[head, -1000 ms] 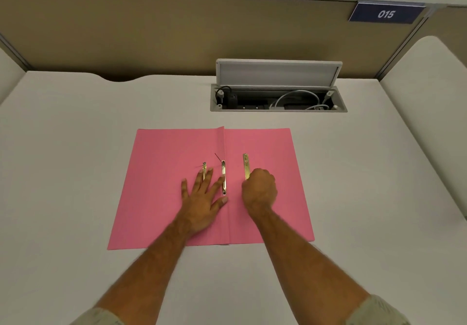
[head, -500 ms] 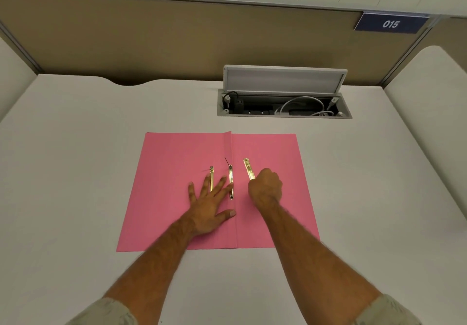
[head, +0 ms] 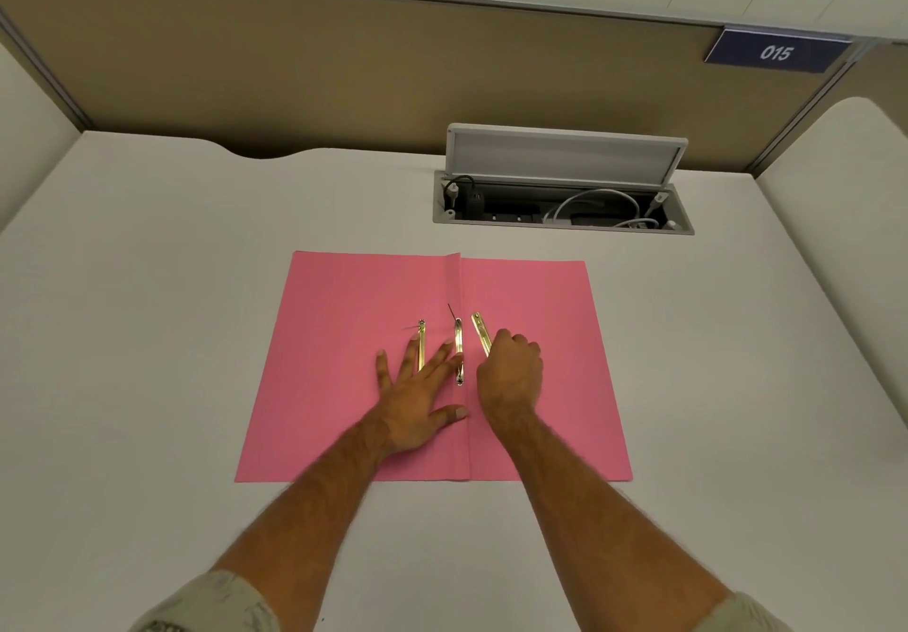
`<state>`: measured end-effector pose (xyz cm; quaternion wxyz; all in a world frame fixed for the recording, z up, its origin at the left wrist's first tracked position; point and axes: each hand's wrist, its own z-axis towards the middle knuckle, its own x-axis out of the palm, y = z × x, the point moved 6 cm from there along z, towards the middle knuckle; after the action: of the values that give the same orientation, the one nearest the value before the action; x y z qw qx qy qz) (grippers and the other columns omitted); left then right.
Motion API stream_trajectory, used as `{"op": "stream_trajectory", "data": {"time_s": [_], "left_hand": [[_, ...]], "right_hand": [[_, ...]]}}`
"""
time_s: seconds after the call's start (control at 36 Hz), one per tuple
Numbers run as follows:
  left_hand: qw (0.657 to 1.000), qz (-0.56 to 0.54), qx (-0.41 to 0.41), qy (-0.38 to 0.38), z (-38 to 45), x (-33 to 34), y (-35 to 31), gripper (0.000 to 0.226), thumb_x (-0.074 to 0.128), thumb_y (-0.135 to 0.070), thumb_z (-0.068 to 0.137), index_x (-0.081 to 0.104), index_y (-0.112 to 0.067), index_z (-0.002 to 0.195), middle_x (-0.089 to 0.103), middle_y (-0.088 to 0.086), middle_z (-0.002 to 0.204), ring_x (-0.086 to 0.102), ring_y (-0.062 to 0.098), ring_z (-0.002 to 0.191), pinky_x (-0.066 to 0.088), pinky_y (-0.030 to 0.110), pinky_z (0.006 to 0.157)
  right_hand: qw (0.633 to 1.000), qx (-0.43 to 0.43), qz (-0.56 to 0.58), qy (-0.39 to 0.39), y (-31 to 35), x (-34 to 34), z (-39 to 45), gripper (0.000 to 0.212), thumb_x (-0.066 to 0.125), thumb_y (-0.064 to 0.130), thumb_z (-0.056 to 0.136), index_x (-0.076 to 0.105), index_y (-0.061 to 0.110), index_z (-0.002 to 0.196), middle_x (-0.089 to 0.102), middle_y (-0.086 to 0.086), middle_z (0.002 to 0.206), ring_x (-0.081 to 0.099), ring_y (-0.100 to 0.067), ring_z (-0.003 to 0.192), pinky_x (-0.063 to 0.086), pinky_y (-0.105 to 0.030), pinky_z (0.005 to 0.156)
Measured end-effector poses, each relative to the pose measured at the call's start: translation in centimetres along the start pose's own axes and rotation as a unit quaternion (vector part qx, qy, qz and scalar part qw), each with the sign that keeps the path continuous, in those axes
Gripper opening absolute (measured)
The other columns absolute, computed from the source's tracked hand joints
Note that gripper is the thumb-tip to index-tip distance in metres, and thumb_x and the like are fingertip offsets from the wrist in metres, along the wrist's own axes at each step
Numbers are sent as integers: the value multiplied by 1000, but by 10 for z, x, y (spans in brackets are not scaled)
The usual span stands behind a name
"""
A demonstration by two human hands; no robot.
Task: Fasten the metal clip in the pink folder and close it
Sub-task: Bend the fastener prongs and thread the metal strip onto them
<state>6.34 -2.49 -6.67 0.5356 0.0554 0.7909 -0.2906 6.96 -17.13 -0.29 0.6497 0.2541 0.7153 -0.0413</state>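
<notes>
A pink folder (head: 344, 337) is laid open and flat on the white counter (head: 147, 287), its spine fold running away from the viewer down the middle. Three brass-coloured clip pieces are seen near the fold. A left strip (head: 421, 341) lies on the left leaf, partly covered by the left hand's fingers. A middle strip (head: 458, 346) lies along the fold, with a thin prong (head: 450, 312) sticking up at its far end. A right bar (head: 480, 334) is tilted, its far end leaning left toward the fold. The left hand (head: 417, 400) is spread flat, palm down, on the left leaf, with fingers apart; nothing is gripped by it, and its forefinger is laid beside the middle strip. The right hand (head: 511, 376) is curled on the right leaf, and the near end of the right bar is pinched in its fingers. Beyond the folder, a cable tray (head: 678, 224) is set into the counter with its lid (head: 565, 155) raised and white cables (head: 589, 199) inside. A partition (head: 344, 66) stands behind, bearing a plate (head: 776, 52) marked 015.
</notes>
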Motion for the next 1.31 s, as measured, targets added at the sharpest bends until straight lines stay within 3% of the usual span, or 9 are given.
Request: {"op": "stream_trajectory", "data": {"time_s": [0.36,0.58,0.69,0.86,1.0,1.31], "left_hand": [[1000,5,-1,0,1,2,2,83,34,-75,91,-6,-44,158,-26,-22,160,-35,25,148,-28,67,108],[1000,7,-1,-4,0,1,1,83,35,-73,92,-6,-43,158,-26,-22,159,-34,25,148,-29,66,108],[1000,9,-1,0,0,2,1,82,36,-72,93,-7,-43,158,-26,-24,159,-35,25,147,-28,68,108],[1000,7,3,-5,0,1,0,82,36,-72,93,-4,-42,158,-24,-25,159,-33,26,148,-31,66,105],[1000,7,3,-7,0,0,0,82,35,-73,92,-2,-43,158,-22,-24,161,-33,26,148,-31,66,105],[1000,6,3,-7,1,0,0,81,35,-73,92,-4,-44,158,-23,-24,159,-34,26,147,-32,64,104]], "right_hand": [[989,93,93,61,-6,-5,8,20,61,11,90,62,3,108,65,-16,111,62,-35,104,55,-43,88],[976,100,182,70,-10,-4,10,19,58,5,88,70,-1,102,71,-17,102,69,-32,92,58,-36,74],[952,115,282,29,-14,-12,11,16,59,3,86,75,6,91,73,-10,88,65,-24,75,57,-33,65],[907,93,409,43,-8,-18,9,8,72,12,86,77,11,81,72,-1,73,62,-15,63,57,-30,61],[893,72,438,73,0,-21,5,11,71,11,87,77,12,78,71,1,67,58,-6,51,46,-15,43],[893,71,434,96,10,-24,5,8,70,9,88,77,10,85,73,-2,77,62,-8,59,43,-11,40]]}}
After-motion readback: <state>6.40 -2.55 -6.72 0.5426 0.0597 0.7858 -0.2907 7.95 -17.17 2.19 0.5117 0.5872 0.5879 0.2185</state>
